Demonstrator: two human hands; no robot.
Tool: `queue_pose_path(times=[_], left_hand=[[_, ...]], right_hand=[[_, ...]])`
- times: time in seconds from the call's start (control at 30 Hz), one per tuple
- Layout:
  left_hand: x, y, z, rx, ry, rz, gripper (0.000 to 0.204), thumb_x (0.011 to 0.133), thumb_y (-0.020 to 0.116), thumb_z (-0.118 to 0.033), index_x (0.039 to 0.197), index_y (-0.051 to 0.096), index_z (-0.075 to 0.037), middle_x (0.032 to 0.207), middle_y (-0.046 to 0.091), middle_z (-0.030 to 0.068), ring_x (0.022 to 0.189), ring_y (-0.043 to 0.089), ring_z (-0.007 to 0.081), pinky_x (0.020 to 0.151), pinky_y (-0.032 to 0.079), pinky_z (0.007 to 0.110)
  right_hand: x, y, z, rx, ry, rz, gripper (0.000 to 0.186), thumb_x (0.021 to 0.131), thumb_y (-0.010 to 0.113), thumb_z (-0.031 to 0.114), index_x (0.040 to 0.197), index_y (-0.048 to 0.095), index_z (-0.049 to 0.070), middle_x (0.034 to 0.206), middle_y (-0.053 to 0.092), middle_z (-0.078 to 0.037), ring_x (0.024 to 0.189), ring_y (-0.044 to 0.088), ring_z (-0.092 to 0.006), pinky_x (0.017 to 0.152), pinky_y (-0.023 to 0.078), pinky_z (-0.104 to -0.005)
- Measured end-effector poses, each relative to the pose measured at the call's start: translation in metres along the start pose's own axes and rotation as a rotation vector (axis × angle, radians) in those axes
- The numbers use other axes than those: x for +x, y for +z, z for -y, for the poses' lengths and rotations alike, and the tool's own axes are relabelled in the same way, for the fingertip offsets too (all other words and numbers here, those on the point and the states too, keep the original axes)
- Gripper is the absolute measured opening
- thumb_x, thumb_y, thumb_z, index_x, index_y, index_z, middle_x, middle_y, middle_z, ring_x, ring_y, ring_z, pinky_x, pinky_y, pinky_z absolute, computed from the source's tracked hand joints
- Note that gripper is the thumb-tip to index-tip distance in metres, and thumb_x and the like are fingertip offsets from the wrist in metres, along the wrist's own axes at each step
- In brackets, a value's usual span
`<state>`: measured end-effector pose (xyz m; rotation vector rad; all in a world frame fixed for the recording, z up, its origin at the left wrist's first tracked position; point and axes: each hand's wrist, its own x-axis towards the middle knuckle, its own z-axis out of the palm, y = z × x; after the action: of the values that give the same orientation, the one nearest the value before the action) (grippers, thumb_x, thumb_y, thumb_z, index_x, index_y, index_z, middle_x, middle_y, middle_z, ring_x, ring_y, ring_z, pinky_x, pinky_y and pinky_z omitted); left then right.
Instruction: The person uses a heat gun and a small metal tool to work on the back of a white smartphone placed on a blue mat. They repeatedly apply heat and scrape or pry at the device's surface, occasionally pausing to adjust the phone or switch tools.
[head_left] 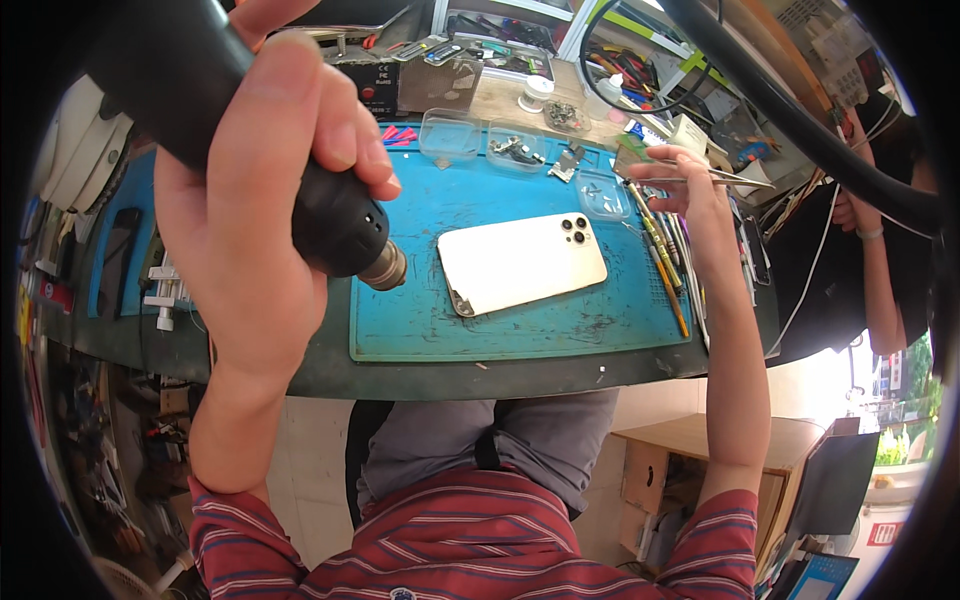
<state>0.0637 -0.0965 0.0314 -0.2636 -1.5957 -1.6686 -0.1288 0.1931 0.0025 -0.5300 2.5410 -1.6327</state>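
Left hand (262, 190) is wrapped tight around the black hot-air gun (330, 225), metal nozzle angled down at the lower left corner of the white smartphone (522, 263) — close, but not touching, which suits heating an edge rather than pressing on it. The phone lies back-up, camera cluster up, in the middle of the blue work mat (420, 335) on the tabletop (330, 375), flat and steady for the job. Right hand (690, 195) hovers past the phone's right end, fingers pinched shut on slim metal tweezers (725, 178), tips pointing away — held ready, clear of the heat. Clear plastic parts trays (450, 135) line the mat's far edge, screwdrivers (660, 255) lie along its right side, all within reach.
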Motion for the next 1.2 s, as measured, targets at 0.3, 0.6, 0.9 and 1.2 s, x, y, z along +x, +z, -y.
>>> queue_pose_path(times=[0.3,0.6,0.9,1.2], left_hand=[[0.001,-0.004,-0.001,-0.061,0.009,0.011,0.049,0.109,0.043,-0.03,0.142,0.041,0.007,0.08,0.047,0.001,0.073,0.051,0.0128,0.068,0.048,0.029],[-0.004,0.0,-0.004,-0.044,0.012,0.008,0.048,0.108,0.045,-0.029,0.141,0.042,0.007,0.081,0.047,0.0012,0.072,0.051,0.0129,0.068,0.048,0.029],[-0.003,-0.004,-0.015,-0.052,-0.011,0.009,0.048,0.108,0.046,-0.028,0.142,0.042,0.006,0.081,0.048,0.0012,0.071,0.051,0.0131,0.068,0.048,0.028],[-0.003,-0.01,-0.018,-0.04,0.01,0.027,0.048,0.108,0.046,-0.028,0.142,0.041,0.006,0.081,0.048,0.0014,0.072,0.051,0.0131,0.067,0.048,0.029]], right_hand=[[-0.018,-0.108,-0.06,-1.175,-0.373,-0.161,0.029,0.1,0.056,0.01,0.126,0.068,0.01,0.112,0.062,-0.012,0.098,0.068,-0.0307,0.083,0.054,-0.0398],[-0.034,-0.107,-0.062,-1.128,-0.507,-0.263,0.04,0.09,0.061,-0.005,0.128,0.067,0.008,0.112,0.068,-0.013,0.098,0.069,-0.0316,0.084,0.056,-0.0401],[-0.102,-0.02,-0.046,-1.253,-0.454,-0.126,0.022,0.09,0.074,0.019,0.109,0.072,0.008,0.091,0.067,-0.008,0.083,0.069,-0.0255,0.071,0.055,-0.0367],[-0.102,0.001,0.001,-0.895,-0.409,0.086,0.02,0.083,0.06,-0.003,0.1,0.058,0.006,0.101,0.057,-0.011,0.082,0.066,-0.0325,0.07,0.055,-0.043]])
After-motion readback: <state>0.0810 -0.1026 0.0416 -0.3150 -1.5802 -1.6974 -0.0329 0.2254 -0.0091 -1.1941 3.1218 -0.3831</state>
